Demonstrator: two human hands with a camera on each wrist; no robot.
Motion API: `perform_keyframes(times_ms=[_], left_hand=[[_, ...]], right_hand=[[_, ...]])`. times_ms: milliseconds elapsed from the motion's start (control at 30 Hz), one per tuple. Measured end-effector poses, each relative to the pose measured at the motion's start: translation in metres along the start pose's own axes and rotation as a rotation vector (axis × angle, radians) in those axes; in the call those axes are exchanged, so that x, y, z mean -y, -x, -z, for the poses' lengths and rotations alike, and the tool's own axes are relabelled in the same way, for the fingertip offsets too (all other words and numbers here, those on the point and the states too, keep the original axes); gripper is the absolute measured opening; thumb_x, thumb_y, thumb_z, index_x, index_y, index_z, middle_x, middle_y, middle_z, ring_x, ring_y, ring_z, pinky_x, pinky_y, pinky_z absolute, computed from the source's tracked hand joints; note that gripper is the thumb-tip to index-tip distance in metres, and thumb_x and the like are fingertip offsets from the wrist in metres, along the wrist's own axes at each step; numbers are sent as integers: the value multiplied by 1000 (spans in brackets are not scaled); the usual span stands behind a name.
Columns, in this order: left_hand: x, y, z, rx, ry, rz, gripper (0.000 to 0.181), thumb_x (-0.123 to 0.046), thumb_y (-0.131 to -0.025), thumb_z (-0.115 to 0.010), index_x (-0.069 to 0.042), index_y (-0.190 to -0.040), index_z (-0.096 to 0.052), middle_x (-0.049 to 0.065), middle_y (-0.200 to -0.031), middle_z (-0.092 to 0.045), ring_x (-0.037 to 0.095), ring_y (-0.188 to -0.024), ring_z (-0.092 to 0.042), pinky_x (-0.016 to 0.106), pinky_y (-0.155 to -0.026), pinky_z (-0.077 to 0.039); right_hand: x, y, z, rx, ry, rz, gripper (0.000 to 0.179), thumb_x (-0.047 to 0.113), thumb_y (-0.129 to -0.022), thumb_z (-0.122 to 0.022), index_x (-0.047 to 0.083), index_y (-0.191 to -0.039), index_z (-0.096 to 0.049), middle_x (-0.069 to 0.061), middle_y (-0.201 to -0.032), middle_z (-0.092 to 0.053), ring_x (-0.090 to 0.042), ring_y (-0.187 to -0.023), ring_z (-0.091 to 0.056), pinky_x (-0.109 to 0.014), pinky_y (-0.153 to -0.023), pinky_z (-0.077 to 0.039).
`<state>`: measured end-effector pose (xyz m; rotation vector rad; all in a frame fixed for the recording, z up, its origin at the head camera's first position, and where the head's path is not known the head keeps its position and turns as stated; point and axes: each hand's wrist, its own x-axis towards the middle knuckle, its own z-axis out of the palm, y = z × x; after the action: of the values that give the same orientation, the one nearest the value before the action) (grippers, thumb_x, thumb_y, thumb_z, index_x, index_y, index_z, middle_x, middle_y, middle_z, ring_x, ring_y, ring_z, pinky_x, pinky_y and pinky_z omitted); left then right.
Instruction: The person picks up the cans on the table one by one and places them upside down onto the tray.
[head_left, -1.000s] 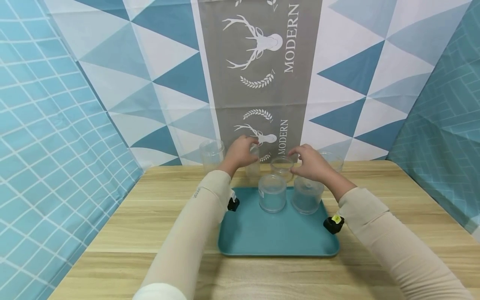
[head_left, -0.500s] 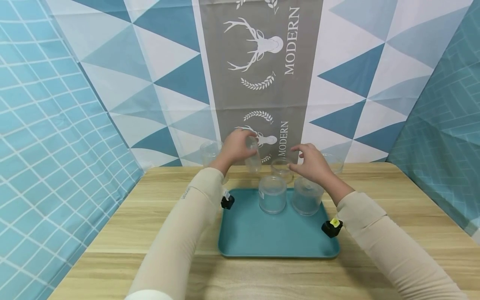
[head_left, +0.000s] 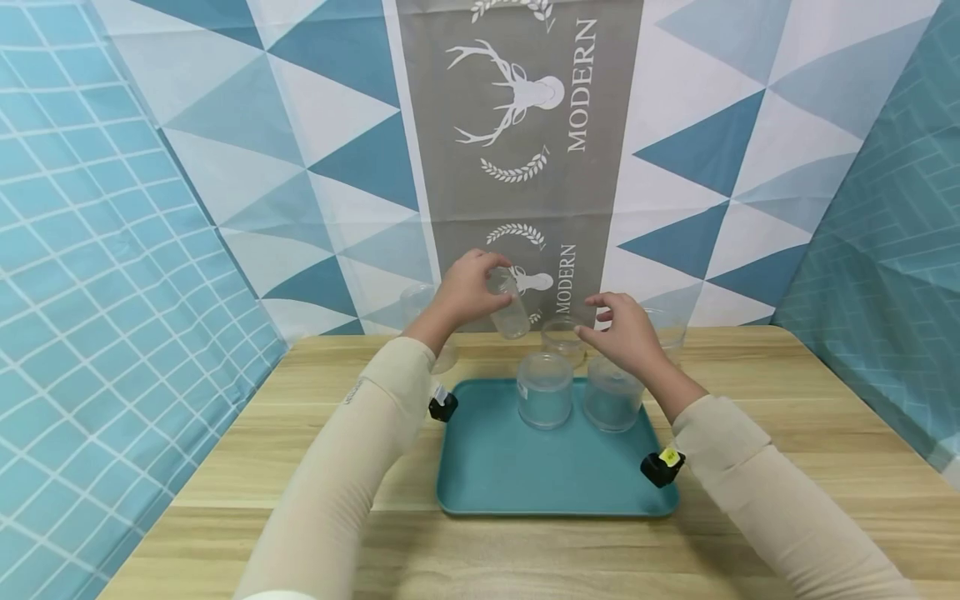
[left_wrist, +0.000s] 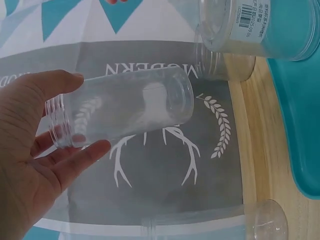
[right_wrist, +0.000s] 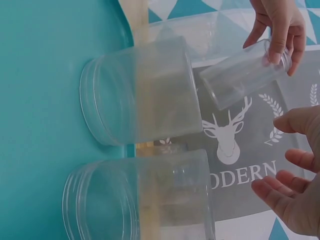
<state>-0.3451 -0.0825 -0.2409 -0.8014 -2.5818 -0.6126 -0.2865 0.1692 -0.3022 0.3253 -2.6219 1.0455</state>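
Note:
My left hand [head_left: 467, 290] grips a slim clear plastic jar [left_wrist: 132, 105] by its threaded neck. The jar hangs tilted above the table behind the tray, its base pointing down and to the right. My right hand [head_left: 626, 335] is held with fingers apart and bent a little, nothing between them. It hovers just behind and above the right one of two wide clear jars, beside a short clear jar [head_left: 561, 335] on the table. Those wide jars, the left jar [head_left: 545, 398] and the right jar [head_left: 612, 402], stand on the teal tray [head_left: 551, 483].
Another tall clear jar [head_left: 417, 300] stands behind my left forearm, partly hidden. Behind my right hand is a further clear container [head_left: 669, 327]. A patterned cloth wall [head_left: 330, 150] rises at the back edge of the wooden table [head_left: 300, 467].
My left hand has lifted the slim jar off the table and drawn it slightly up and left, tilting it. The right hand has barely moved.

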Motion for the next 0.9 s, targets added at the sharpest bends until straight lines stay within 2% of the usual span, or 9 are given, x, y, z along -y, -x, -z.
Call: perform_keyframes(times_ms=[267,367,600,767,900], left_hand=[[-9,6,3,2,30,-47,49,-28,-81,-79,-12,-125,-64,9,-121,-58,23,-109,-55,38,-95,-47],[-13,8,4,-11,49,-82,49,-27,-81,-79,-12,-125,-64,9,-121,-58,24,-109,-56,38,-94,-47],[-24,16,7,-39,105,-150,48,-25,-81,-80,-10,-124,-64,10,-119,-59,26,-105,-58,36,-90,-49],[-30,20,9,-56,107,-194,47,-26,-81,-79,-10,-123,-65,8,-117,-60,24,-102,-58,35,-88,-48],[-33,21,10,-83,127,-223,46,-25,-81,-79,-9,-122,-65,9,-116,-60,25,-102,-58,32,-82,-51]], right_hand=[[-2,9,-2,-4,-119,-49,54,25,-91,-68,2,-136,-51,-23,-139,-42,-41,-121,-50,-54,-90,-50],[-2,12,-1,17,-226,-101,54,25,-91,-68,3,-137,-50,-21,-140,-44,-39,-123,-50,-53,-92,-50],[0,16,0,91,-549,-207,58,21,-95,-65,-2,-142,-41,-22,-141,-41,-37,-124,-49,-45,-95,-50],[3,20,0,95,-651,-231,57,22,-96,-64,-3,-142,-41,-23,-141,-40,-33,-123,-50,-35,-94,-51],[5,25,0,106,-815,-233,54,22,-98,-60,-3,-141,-39,-18,-136,-42,-28,-120,-52,-33,-92,-52]])
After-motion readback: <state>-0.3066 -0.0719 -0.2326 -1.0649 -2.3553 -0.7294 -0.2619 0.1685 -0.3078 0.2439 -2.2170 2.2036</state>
